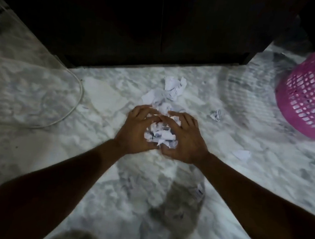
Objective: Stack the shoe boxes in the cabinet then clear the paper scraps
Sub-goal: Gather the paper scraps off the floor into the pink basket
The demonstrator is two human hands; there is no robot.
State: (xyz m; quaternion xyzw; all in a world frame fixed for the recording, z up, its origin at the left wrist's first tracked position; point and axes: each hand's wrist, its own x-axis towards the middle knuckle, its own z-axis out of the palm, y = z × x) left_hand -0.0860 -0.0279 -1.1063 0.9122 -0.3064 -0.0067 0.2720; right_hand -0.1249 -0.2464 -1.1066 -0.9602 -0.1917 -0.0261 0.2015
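Left hand: fingers curl around one side of the crumpled white paper scraps, cupping them so nothing spills.
Right hand: fingers curl around the other side, pressing the bundle toward the left palm.
Loose torn paper pieces: lie on the grey-white marble floor just beyond the hands, not yet gathered.
Dark wooden cabinet: doors look closed, so stacking seems done.
Pink plastic lattice basket: near at right, a likely bin.
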